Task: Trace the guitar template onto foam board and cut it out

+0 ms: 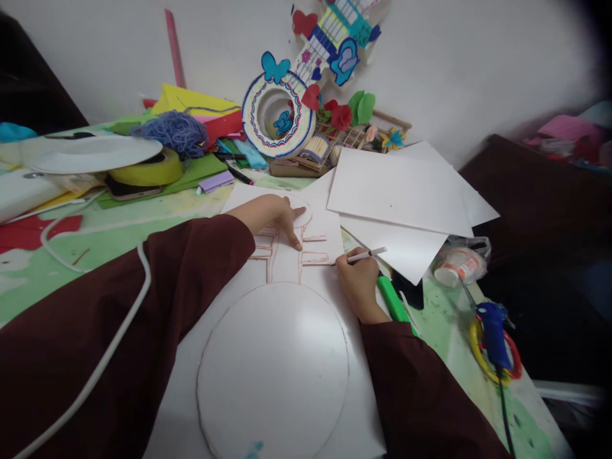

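So the right hand (361, 280) has a slim white pen (367, 254) pinched between thumb and fingers, and the big thing is where it points: tip to the left, at the upper white paper sheet's (335, 224) near right corner, just beside the thin reddish-brown outlined bars (315, 257). The pen's long axis runs roughly crosswise; the drawing runs lengthwise away from the body, large outlined circle (272, 370) closest. Right hand's nearer those bars' outer ends, wrist angled in low. Left hand (280, 215) reaches across, digits spread over the drawing's far end, thumb aimed toward the bars.
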`<state>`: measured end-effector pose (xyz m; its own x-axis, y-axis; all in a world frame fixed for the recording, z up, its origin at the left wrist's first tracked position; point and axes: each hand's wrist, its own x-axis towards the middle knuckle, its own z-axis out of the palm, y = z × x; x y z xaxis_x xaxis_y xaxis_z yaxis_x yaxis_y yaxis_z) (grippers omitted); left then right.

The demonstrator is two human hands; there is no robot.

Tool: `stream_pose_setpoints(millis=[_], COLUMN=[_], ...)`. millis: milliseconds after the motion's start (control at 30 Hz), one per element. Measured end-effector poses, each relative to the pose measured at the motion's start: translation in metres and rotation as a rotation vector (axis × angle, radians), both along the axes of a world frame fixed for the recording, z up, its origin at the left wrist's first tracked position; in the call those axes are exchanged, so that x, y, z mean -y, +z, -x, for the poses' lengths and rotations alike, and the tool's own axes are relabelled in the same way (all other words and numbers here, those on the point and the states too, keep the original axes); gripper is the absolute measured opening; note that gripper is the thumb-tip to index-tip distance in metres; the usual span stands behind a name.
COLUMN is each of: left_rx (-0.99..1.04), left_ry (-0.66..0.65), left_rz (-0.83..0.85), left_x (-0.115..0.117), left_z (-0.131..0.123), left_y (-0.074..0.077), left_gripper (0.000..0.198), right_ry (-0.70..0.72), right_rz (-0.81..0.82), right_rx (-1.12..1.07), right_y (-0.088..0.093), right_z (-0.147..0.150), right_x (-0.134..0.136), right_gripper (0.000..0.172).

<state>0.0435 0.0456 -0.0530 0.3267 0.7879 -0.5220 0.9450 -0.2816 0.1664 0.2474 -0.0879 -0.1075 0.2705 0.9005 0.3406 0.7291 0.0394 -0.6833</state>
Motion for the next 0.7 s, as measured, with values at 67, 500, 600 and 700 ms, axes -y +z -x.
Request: stream_pose_setpoints(millis=[67,500,600,700], left_rx=[-0.009,-0.009,-0.044,-0.086], left_ry=[-0.011,-0.018,-0.025,-0.048], left_rz=[0.001,-0.048,-0.054,-0.046], left_x=[-0.002,-0.010,-0.009,-0.006], left_z=[0.001,0.002,0.001,-0.001], left_y=[-0.002,-0.013,-0.012,-0.010], left_gripper=[0.142,0.135,0.137,0.138], right_ry=[0.006,0.379,0.428,0.443], right_rz=[-0.003,0.076,0.126,0.133], right_rx=[-0.020,-0.334,-0.316,-0.305], right_y=[-0.001,0.011,0.007,0.002], right_z=[-0.001,0.022,0.027,0.027], right_x=[-0.001,0.020,0.021,0.020], right_gripper=[0.012,0.018,0.015,0.013])
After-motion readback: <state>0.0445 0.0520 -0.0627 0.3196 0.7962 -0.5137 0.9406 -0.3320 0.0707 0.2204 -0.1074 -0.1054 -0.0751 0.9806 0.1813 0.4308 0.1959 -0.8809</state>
